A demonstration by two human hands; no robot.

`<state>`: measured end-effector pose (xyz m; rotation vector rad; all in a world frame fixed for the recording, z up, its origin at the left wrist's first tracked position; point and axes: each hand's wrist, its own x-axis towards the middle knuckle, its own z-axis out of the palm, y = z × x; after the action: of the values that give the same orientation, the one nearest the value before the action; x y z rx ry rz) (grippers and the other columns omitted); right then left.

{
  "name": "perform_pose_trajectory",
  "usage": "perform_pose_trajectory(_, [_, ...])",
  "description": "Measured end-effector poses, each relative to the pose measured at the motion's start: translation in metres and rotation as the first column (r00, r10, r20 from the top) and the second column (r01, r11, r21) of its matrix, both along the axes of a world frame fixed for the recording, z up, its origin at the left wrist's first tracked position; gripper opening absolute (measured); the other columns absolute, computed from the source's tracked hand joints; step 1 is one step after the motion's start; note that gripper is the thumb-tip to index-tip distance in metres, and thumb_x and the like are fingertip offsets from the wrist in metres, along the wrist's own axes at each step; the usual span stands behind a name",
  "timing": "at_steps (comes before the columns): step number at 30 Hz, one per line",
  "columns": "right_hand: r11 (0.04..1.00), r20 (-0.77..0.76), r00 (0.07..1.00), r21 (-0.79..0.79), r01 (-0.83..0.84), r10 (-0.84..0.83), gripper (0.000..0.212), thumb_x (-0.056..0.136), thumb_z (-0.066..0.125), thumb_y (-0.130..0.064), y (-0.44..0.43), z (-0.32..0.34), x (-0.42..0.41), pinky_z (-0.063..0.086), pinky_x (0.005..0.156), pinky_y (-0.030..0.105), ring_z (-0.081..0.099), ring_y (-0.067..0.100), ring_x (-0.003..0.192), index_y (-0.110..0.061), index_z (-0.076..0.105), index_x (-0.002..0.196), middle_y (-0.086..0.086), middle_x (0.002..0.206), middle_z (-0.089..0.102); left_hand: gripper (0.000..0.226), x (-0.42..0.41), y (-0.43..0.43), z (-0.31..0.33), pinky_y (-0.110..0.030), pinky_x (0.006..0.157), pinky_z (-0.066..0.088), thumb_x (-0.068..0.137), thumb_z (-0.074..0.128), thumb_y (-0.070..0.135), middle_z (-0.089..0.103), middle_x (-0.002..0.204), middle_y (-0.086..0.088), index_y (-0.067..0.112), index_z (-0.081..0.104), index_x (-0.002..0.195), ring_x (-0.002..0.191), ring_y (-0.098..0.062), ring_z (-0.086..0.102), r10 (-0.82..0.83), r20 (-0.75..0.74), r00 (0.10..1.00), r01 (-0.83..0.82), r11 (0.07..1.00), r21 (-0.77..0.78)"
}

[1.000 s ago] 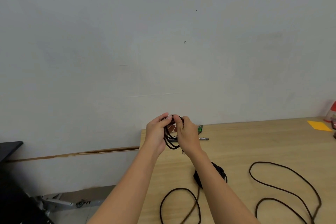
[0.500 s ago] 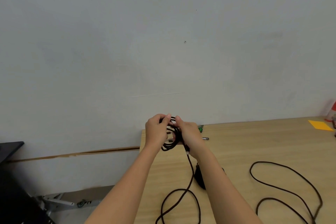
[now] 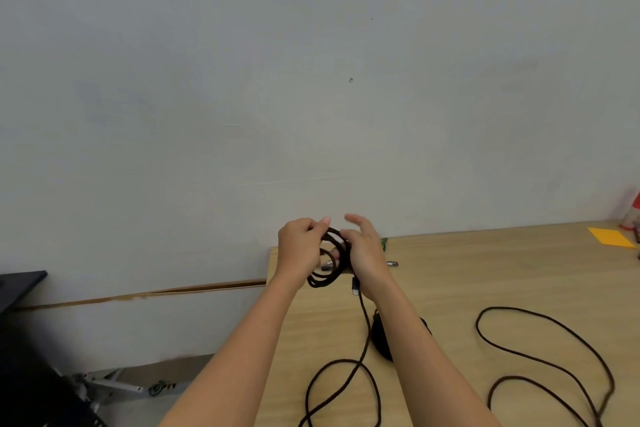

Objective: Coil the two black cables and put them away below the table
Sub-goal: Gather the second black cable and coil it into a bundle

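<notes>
A small black cable coil (image 3: 329,262) hangs in the air above the wooden table's (image 3: 467,270) far left corner. My left hand (image 3: 299,248) pinches the coil at its top. My right hand (image 3: 363,253) holds the coil's right side, index finger lifted off. The cable's loose tail (image 3: 362,333) drops from my right hand and loops on the table near the front edge. A second black cable (image 3: 540,354) lies uncoiled in wide loops on the table at the right. A dark bundle (image 3: 381,340) lies partly hidden behind my right forearm.
A pen (image 3: 391,264) and a green item (image 3: 383,243) lie behind my right hand. An orange paper (image 3: 611,237) and a red-and-white bottle (image 3: 632,211) are at the far right. A wall runs behind the table. Dark furniture (image 3: 20,357) and a metal frame (image 3: 114,385) stand lower left.
The coil has grown by a turn and now hangs lower between my hands. The tail has been drawn up off the table. My right index finger has lifted off the coil.
</notes>
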<state>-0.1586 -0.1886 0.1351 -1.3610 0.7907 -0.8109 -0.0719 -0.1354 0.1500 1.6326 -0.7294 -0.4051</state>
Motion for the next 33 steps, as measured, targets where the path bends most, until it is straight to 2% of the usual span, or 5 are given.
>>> perform_pose_trajectory(5, [0.920,-0.209,0.975,-0.360,-0.153,0.080,0.035,0.093,0.036,-0.010,0.006,0.007,0.001,0.047,0.068,0.020,0.059,0.013,0.082,-0.013,0.066,0.110,0.004,0.099,0.068,0.033,0.000,0.001,-0.006,-0.027,0.048,0.032,0.092,0.058,0.023,0.052,0.056,-0.003,0.000,0.061,0.067,0.046,-0.014,0.039,0.031,0.068,0.997,-0.032,0.999,0.018])
perform_pose_trajectory(10, [0.944,-0.143,0.966,-0.223,-0.243,0.215,0.039,0.068,0.048,-0.018,0.009,0.006,0.001,0.041,0.059,0.031,0.048,0.015,0.058,-0.009,0.066,0.101,-0.002,0.064,0.055,0.036,0.007,0.001,-0.003,-0.029,0.051,0.036,0.087,0.065,0.024,0.051,0.054,-0.006,-0.004,0.062,0.065,0.046,-0.017,0.040,0.049,0.080,0.996,-0.049,0.999,0.003])
perform_pose_trajectory(15, [0.929,0.138,0.924,0.056,-0.366,0.356,0.022,0.090,0.046,0.006,0.001,0.011,-0.008,0.048,0.053,0.026,0.047,0.016,0.052,0.012,0.060,0.106,0.004,0.062,0.049,0.027,0.014,0.011,0.004,-0.017,0.037,0.026,0.082,0.071,0.021,0.045,0.047,0.005,0.005,0.058,0.065,0.036,-0.005,0.034,-0.154,-0.174,0.973,0.150,0.988,-0.037])
perform_pose_trajectory(28, [0.938,0.115,0.947,0.214,0.271,-0.299,0.027,0.081,0.044,-0.005,0.000,0.012,0.006,0.021,0.044,0.024,0.026,0.018,0.039,-0.006,0.039,0.055,0.002,0.042,0.032,0.017,0.016,0.021,0.003,-0.025,0.071,0.053,0.087,0.048,-0.008,0.055,0.076,-0.005,0.002,0.058,0.097,0.067,-0.014,0.061,-0.594,-0.497,0.633,0.650,0.756,-0.076])
perform_pose_trajectory(33, [0.931,0.012,0.940,0.146,0.335,-0.340,0.037,0.086,0.054,-0.023,-0.009,0.001,0.006,0.031,0.055,0.034,0.029,0.021,0.051,-0.007,0.045,0.054,0.005,0.050,0.033,0.011,0.017,0.020,-0.001,-0.033,0.081,0.056,0.090,0.055,0.004,0.065,0.087,-0.011,0.000,0.063,0.096,0.087,-0.025,0.065,-0.491,-0.441,0.751,0.588,0.802,0.109])
